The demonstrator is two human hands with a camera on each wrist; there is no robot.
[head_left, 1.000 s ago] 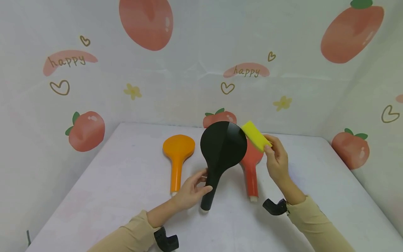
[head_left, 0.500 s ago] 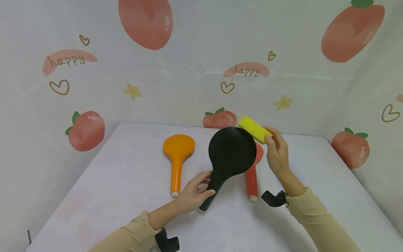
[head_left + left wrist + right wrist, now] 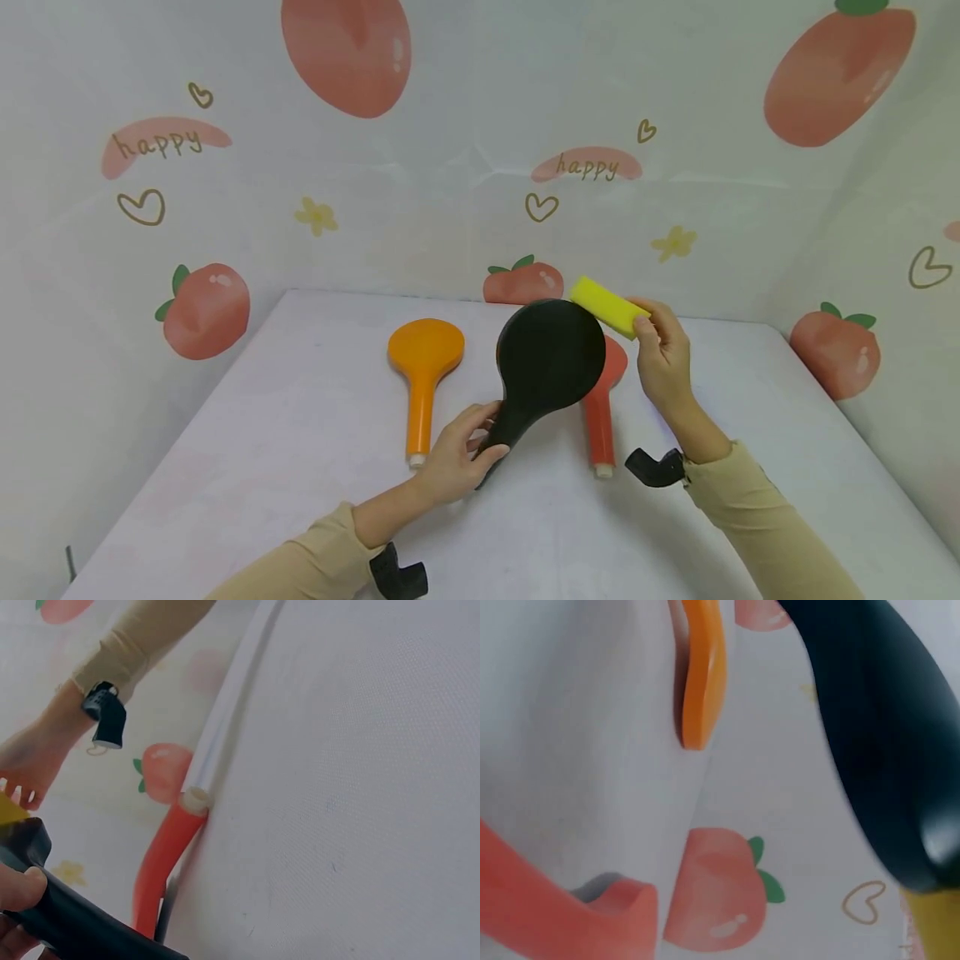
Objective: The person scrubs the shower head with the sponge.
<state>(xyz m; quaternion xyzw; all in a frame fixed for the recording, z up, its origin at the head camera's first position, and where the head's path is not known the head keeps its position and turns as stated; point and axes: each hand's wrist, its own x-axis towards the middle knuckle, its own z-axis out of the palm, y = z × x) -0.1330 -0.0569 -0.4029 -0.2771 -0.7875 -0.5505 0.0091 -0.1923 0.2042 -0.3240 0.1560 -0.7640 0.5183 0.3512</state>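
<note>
My left hand (image 3: 461,458) grips the black paddle (image 3: 551,354) by its handle, head raised over the bench (image 3: 247,467); my right hand (image 3: 663,358) pinches a yellow sponge (image 3: 607,307) at the head's upper edge. Pressing too hard there could twist the handle in my grip — it's far from that edge — and knock the red paddle (image 3: 600,429). That one's head is partly covered — and the black one's far face is hidden.

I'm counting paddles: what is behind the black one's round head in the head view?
Part of the red paddle: its handle and the right side of its head show. The rest of that head is covered by the black paddle; anything else there would be hidden.
</note>
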